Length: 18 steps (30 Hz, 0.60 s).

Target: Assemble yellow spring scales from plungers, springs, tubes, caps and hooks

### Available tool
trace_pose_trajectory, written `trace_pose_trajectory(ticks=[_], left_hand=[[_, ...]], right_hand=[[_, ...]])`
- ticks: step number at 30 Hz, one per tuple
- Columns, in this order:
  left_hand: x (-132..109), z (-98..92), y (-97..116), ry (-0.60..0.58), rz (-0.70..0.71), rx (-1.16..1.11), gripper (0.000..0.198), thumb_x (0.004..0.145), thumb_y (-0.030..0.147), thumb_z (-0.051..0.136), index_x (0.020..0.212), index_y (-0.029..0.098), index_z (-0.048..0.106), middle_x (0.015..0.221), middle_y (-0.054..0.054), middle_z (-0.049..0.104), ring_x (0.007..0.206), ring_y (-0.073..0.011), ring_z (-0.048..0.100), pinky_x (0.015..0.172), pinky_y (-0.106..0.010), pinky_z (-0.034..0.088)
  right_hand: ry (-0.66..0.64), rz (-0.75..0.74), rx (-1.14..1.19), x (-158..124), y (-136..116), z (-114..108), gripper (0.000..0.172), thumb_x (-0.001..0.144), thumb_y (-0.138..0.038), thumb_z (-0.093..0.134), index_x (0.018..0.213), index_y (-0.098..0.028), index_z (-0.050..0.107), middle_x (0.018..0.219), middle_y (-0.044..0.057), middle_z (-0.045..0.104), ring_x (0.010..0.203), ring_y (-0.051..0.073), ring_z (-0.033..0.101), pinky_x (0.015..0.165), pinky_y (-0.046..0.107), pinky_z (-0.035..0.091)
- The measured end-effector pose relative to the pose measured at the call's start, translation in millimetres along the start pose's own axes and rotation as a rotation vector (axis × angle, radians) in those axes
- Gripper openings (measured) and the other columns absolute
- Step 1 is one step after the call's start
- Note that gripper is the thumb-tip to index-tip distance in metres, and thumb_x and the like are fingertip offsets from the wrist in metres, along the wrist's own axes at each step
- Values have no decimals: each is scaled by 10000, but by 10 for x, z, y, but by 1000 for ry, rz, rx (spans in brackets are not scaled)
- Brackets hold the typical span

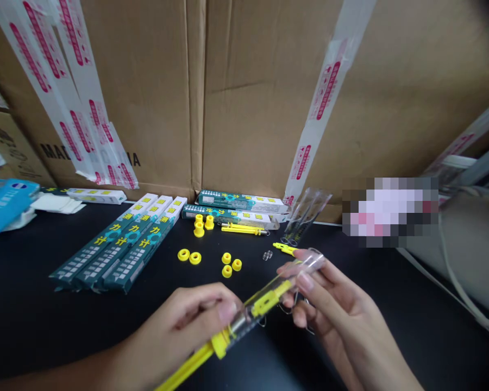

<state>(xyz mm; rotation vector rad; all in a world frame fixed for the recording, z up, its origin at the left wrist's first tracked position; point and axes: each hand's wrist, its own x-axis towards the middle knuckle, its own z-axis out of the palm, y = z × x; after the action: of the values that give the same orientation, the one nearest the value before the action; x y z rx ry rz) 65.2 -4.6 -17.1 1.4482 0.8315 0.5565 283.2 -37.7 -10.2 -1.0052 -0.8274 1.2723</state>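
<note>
Here, clear tube held over the near edge of the desk, long axis slanting from near-left to far-right. Left hand clenched round the lower end, yellow rod projecting beyond; right hand pinching the upper end.

A: What sits at the desk's right edge?
B: A pixelated block; whatever lies under it is blurred out.
A: And the yellow rod?
B: Its lower end runs off the picture's bottom edge. The left hand covers part of the clear tube around it.
A: Under the right hand?
B: Thin wire, mostly hidden by the fingers.
A: The green boxes' print?
B: Too small to read. The blue packet at the desk's left edge is cut off.
</note>
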Motion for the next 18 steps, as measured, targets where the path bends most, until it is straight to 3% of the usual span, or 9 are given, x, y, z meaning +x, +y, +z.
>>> trace_pose_trajectory(ticks=[3, 5, 8, 13, 18], left_hand=[[93, -59, -37, 31, -79, -339, 566, 830, 695, 612, 898, 141, 707, 626, 43, 490, 531, -105, 410, 455, -197, 307], [126, -79, -25, 16, -131, -435, 658, 752, 739, 634, 950, 116, 708, 640, 16, 539, 489, -111, 442, 401, -200, 337], [120, -98, 1, 21, -139, -527, 685, 763, 732, 612, 1007, 99, 705, 695, -29, 606, 516, -135, 533, 365, -191, 414], [106, -193, -71, -47, -199, -517, 767, 833, 804, 431, 1051, 113, 681, 870, -111, 711, 389, -135, 620, 227, -153, 362], [61, -188, -126, -3, -191, -444, 803, 857, 820, 349, 1031, 122, 706, 997, -141, 727, 340, -104, 631, 214, -102, 261]], right_hand=[[57, 10, 55, 46, 7, -49, 319, 785, -305, 878, 1055, -220, 732, 936, 34, 763, 686, 119, 698, 618, 172, 624], [84, 18, 83, 72, 27, -92, 316, 765, -294, 892, 1036, -227, 744, 950, 32, 769, 700, 127, 708, 649, 184, 632], [102, 20, 105, 84, 49, -126, 293, 759, -283, 893, 1010, -229, 751, 942, 28, 768, 718, 135, 718, 668, 191, 637], [18, -22, 52, 22, 38, -42, 264, 802, -287, 862, 1010, -226, 711, 914, 19, 753, 702, 125, 710, 641, 190, 624], [-125, 16, -18, -78, 64, 81, 267, 771, -274, 885, 913, -237, 662, 896, 21, 779, 710, 168, 750, 592, 237, 625]])
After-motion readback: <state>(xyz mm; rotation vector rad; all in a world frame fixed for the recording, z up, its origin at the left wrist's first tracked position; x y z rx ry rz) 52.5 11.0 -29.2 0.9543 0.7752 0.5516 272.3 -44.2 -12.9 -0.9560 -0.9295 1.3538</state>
